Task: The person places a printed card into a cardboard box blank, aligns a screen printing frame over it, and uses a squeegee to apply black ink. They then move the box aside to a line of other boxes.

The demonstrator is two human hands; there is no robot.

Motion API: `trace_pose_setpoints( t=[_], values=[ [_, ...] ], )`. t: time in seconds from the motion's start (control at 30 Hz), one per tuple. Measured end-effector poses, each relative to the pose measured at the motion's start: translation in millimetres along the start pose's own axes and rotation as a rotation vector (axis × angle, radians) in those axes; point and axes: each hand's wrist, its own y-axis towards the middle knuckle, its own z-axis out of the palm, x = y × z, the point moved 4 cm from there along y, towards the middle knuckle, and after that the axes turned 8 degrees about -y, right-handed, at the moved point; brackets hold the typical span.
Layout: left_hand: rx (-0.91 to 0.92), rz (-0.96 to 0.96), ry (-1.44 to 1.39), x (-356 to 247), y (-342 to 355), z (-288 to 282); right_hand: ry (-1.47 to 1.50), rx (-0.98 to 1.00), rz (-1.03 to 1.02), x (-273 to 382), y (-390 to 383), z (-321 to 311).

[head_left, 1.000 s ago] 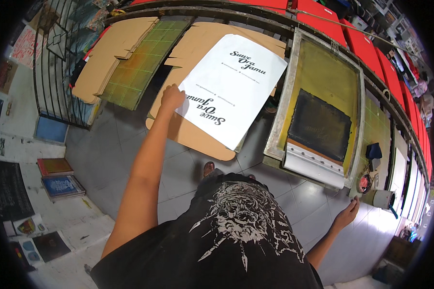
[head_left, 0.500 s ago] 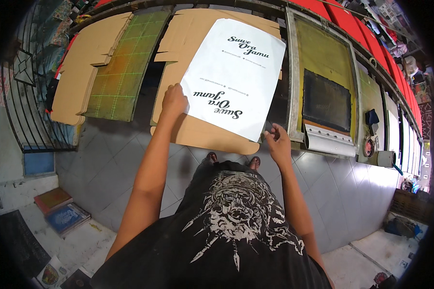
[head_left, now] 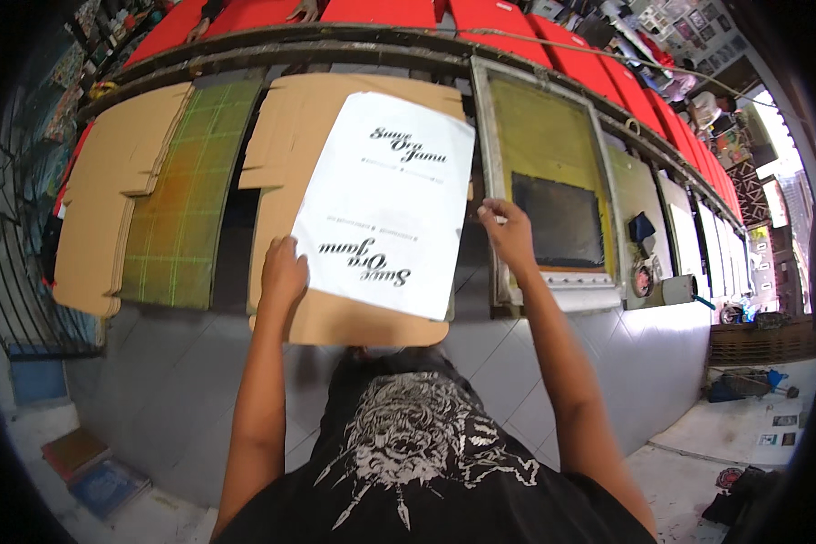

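A white sheet with black printed lettering (head_left: 381,207) lies slightly askew on a brown cardboard piece (head_left: 313,322). My left hand (head_left: 284,267) grips the sheet's left edge near its lower half, fingers curled over it. My right hand (head_left: 508,227) is raised just right of the sheet, beside a metal screen frame (head_left: 597,136) with yellowish mesh and a dark square patch. Its thumb and fingers are pinched; whether anything is between them I cannot make out.
Another cardboard stack (head_left: 95,199) and a green gridded board (head_left: 177,208) lie left. A row of red panels (head_left: 381,11) runs behind a dark rail, with another person's hands (head_left: 304,11) at the top. A white container (head_left: 678,290) sits at the right; tiled floor (head_left: 172,381) shows below.
My right hand has come up from the lower right to beside the sheet. The view has shifted, so the board now appears farther left. My left hand stays on the sheet's edge.
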Motion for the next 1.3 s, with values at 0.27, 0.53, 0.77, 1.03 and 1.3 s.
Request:
trace_pose_setpoints(
  t=[0.27,0.53,0.77,1.03,1.3],
  values=[
    [-0.069,0.04,-0.059,-9,0,0,-0.194,-0.01,0.097,-87,280,-21],
    [-0.065,-0.124,-0.103,-20,0,-3,-0.498,0.035,0.053,-111,486,72],
    [-0.121,-0.228,-0.113,-39,9,5,-0.588,0.181,0.239,-134,536,97],
    [-0.129,-0.207,-0.118,-34,9,10,-0.498,0.311,0.191,-140,562,111],
    [-0.078,-0.161,-0.139,-26,2,3,-0.208,0.109,-0.124,-60,453,88]
  ],
)
